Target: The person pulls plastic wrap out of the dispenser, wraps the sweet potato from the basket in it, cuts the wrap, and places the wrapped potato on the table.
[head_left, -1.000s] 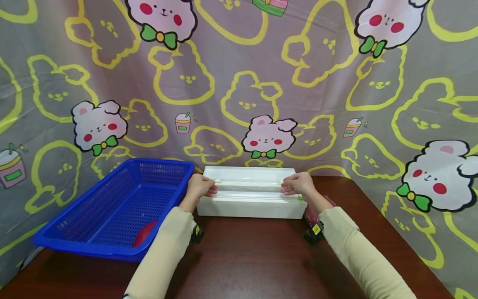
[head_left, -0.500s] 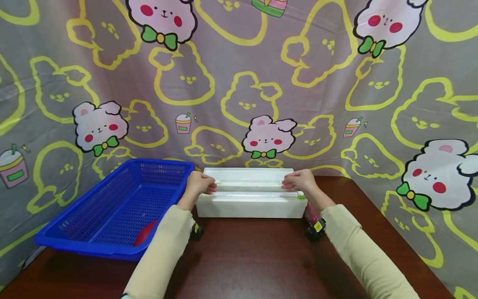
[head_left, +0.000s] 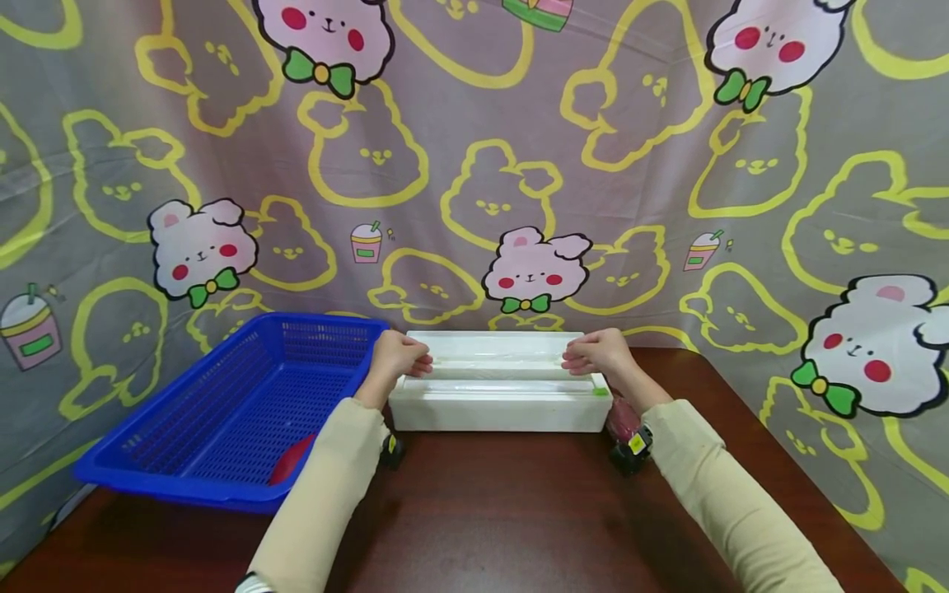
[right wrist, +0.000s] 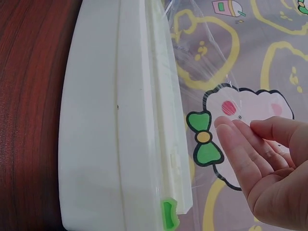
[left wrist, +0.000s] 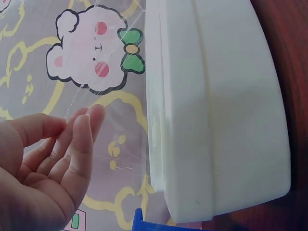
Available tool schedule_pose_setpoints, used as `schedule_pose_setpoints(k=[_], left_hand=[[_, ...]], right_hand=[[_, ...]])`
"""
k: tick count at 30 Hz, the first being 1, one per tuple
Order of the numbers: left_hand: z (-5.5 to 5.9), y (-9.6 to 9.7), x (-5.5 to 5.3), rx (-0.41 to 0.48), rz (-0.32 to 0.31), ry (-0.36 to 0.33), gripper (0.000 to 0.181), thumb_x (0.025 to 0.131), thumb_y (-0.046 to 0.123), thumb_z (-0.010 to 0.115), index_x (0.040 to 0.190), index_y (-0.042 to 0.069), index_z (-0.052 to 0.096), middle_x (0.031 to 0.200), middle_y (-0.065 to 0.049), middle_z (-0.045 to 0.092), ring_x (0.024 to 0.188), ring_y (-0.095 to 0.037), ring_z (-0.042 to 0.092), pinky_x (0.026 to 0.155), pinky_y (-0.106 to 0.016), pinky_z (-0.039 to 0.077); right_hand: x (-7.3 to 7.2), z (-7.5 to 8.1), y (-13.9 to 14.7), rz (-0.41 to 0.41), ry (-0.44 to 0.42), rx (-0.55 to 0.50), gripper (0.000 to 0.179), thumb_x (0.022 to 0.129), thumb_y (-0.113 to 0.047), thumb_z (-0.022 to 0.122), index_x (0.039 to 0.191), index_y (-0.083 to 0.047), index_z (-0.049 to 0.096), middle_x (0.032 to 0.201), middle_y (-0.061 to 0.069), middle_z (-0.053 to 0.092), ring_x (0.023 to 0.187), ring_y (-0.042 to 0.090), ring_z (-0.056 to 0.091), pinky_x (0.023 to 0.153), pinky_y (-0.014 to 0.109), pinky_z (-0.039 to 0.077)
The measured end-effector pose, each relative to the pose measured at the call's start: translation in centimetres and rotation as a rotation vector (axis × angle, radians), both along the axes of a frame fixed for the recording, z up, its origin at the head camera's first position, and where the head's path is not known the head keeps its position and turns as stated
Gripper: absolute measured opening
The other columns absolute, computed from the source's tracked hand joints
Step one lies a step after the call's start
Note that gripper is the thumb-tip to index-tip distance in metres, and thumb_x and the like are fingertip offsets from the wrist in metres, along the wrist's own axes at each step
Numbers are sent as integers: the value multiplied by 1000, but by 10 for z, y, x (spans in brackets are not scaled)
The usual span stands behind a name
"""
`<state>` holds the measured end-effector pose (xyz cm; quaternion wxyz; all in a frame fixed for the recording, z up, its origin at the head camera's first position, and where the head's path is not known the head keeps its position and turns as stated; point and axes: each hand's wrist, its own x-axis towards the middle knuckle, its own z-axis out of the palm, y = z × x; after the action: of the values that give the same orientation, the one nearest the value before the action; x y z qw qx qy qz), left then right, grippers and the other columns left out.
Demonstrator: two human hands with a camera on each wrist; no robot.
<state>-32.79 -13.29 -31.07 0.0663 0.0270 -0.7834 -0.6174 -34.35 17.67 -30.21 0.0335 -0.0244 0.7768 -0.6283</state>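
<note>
A white cling film dispenser lies lengthwise on the table, its lid raised at the back. Clear cling film rises from it in thin creases, visible in both wrist views. My left hand pinches one corner of the film between thumb and fingers, above the dispenser's left end. At the opposite end, my right hand pinches the other corner the same way. A green slide cutter sits at the right end of the dispenser's front edge.
To the left stands a blue plastic basket with a red object inside. Something dark pink lies beside the dispenser, partly behind the right wrist. A patterned cloth hangs close behind the brown table.
Both hands have risen slightly, lifting the film's edge above the dispenser. The dispenser and basket stay where they were, apart from a small shift of the view.
</note>
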Motion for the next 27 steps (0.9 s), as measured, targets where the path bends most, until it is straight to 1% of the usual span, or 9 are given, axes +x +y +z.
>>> schedule_pose_setpoints(k=[4,8,10,15,20,27], left_hand=[[5,0,1,2,1,-4,20,80,-5,53,92,-19,59,65,-17,63,51,-19,62,54,-34,52],[7,1,0,3,0,-1,20,80,-4,53,92,-18,60,65,-16,63,51,-18,61,56,-35,52],[9,1,0,-3,1,9,20,80,-4,53,92,-18,60,66,-17,63,51,-19,61,54,-34,52],[12,1,1,-1,5,22,19,80,-4,54,91,-18,61,66,-17,63,51,-19,61,51,-31,51],[15,2,2,11,3,33,19,80,-4,53,91,-18,60,65,-16,63,51,-18,61,51,-31,51],[20,4,3,36,9,48,21,81,-3,52,93,-18,60,63,-14,63,49,-16,61,50,-28,51]], right_hand=[[2,3,0,18,20,6,28,86,2,52,105,23,50,79,22,64,63,22,65,69,44,49],[1,5,2,17,30,15,28,86,2,52,105,22,51,77,20,65,62,21,65,70,45,48],[1,6,3,24,34,16,29,86,1,52,106,23,50,78,20,65,62,21,65,71,45,48],[0,10,3,35,43,15,32,87,1,52,108,23,47,78,20,65,62,19,64,66,40,50],[0,12,3,31,42,19,30,87,0,52,107,23,49,80,22,65,62,19,65,69,42,49],[0,18,2,20,33,26,30,87,-2,54,107,20,51,80,19,65,63,20,65,72,45,47]])
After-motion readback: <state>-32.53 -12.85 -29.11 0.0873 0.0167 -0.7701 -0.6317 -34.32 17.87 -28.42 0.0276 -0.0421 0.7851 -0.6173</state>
